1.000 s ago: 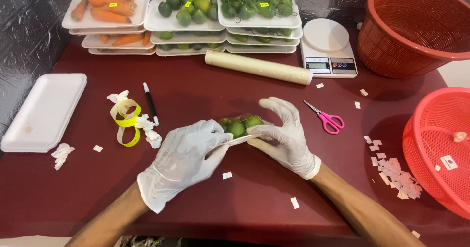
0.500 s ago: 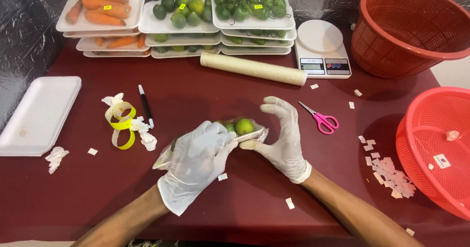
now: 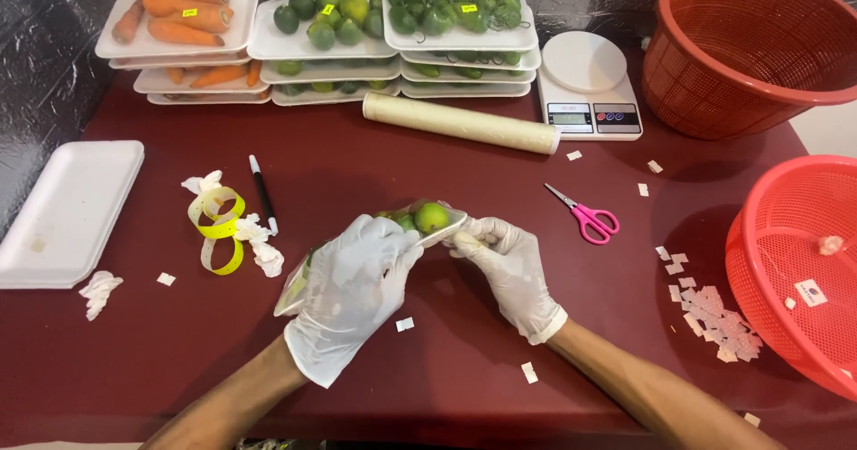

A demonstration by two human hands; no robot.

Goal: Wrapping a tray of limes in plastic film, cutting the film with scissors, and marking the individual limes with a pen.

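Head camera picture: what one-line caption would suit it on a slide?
Two gloved hands, left and right, tilt a wrapped tray of limes above a dark red table.

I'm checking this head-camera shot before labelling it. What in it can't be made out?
- White foam tray of green limes, head view: the gloved left hand covers most of it, so the lime count is hidden.
- Left hand's grip: fingers curl under the tray, out of sight.
- Gloved right hand: its fingertips are behind the tray's end.
- Round red plastic basket: cut off by the right edge.
- White kitchen scale: display too small to read.
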